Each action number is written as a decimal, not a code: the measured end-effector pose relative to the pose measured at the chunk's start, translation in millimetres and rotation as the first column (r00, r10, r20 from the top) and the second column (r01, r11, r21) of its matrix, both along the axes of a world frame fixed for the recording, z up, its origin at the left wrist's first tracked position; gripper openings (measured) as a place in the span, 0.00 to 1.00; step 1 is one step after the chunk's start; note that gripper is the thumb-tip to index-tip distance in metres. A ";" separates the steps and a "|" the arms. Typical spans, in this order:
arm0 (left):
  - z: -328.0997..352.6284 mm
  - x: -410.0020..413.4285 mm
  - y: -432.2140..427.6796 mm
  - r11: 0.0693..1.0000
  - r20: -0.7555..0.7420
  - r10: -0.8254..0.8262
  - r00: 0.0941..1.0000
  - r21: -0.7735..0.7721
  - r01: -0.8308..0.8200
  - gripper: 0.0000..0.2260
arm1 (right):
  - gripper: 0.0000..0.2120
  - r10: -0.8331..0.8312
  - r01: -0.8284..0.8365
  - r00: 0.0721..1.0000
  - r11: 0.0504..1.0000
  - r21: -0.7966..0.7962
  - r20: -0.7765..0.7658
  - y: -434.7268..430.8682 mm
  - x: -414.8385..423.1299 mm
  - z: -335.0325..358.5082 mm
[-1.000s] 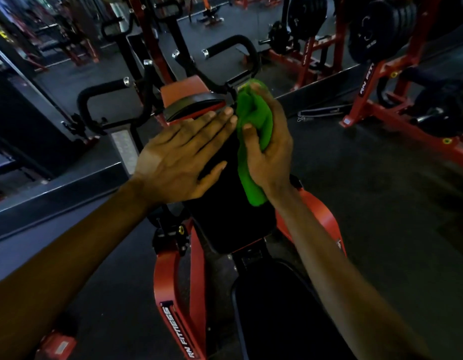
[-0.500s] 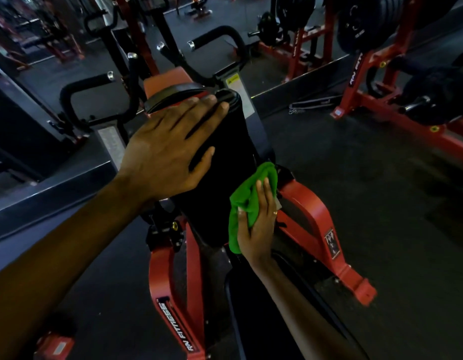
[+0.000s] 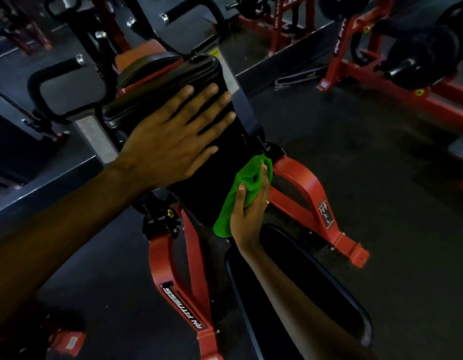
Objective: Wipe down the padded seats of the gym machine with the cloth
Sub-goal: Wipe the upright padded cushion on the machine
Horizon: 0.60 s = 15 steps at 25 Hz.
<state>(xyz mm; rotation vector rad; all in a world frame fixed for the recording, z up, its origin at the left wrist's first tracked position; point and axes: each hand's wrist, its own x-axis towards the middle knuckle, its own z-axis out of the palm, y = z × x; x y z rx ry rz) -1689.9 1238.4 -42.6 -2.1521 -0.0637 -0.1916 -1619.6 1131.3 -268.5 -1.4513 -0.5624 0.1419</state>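
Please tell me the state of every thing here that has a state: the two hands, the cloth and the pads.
left hand, open, lying flat on the back pad
right hand, grips the green cloth
green cloth, bunched, held at the lower right edge of the back pad
back pad, tilted, under the left hand
seat pad, not touched by the cloth, partly under the right forearm
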 end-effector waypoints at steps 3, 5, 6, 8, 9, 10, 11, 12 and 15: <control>-6.8 3.4 1.5 0.999 -0.025 -0.018 1.000 -0.034 0.017 0.28 | 0.31 0.080 -0.042 0.957 0.989 -0.140 0.277 -5.3 -23.7 -1.1; -18.2 10.4 -1.2 0.997 -0.061 -0.033 0.998 -0.070 0.029 0.27 | 0.31 0.079 -0.019 0.934 0.985 -0.174 0.348 3.3 -28.5 -3.9; -25.6 14.7 -4.4 0.996 -0.091 -0.036 0.995 -0.081 0.029 0.27 | 0.31 0.058 0.004 0.939 0.984 -0.177 0.339 7.1 -29.8 -10.1; -38.8 23.6 -8.9 0.997 -0.135 -0.028 0.990 -0.073 0.018 0.27 | 0.31 0.014 0.030 0.968 0.985 -0.171 0.251 6.2 -37.9 -28.9; -45.0 27.9 -9.8 0.997 -0.158 -0.025 0.987 -0.073 0.014 0.26 | 0.30 -0.001 0.028 0.986 0.988 -0.154 0.169 2.3 -46.3 -39.2; -50.1 30.9 -10.4 0.997 -0.188 -0.022 0.982 -0.074 0.009 0.26 | 0.30 -0.009 0.021 0.996 0.992 -0.127 0.090 -1.3 -56.2 -46.2; -53.5 32.9 -10.9 0.997 -0.209 -0.021 0.978 -0.071 0.006 0.26 | 0.29 -0.019 0.023 0.999 0.995 -0.093 0.037 -0.9 -63.1 -48.0; -55.5 33.8 -10.6 0.998 -0.226 -0.027 0.974 -0.063 0.013 0.26 | 0.29 -0.035 0.035 0.999 0.997 -0.064 0.009 3.4 -65.5 -43.2; -57.8 35.5 -12.8 0.996 -0.277 -0.010 0.961 -0.091 -0.016 0.26 | 0.29 -0.088 0.088 0.996 0.996 -0.023 0.007 20.1 -45.2 -26.0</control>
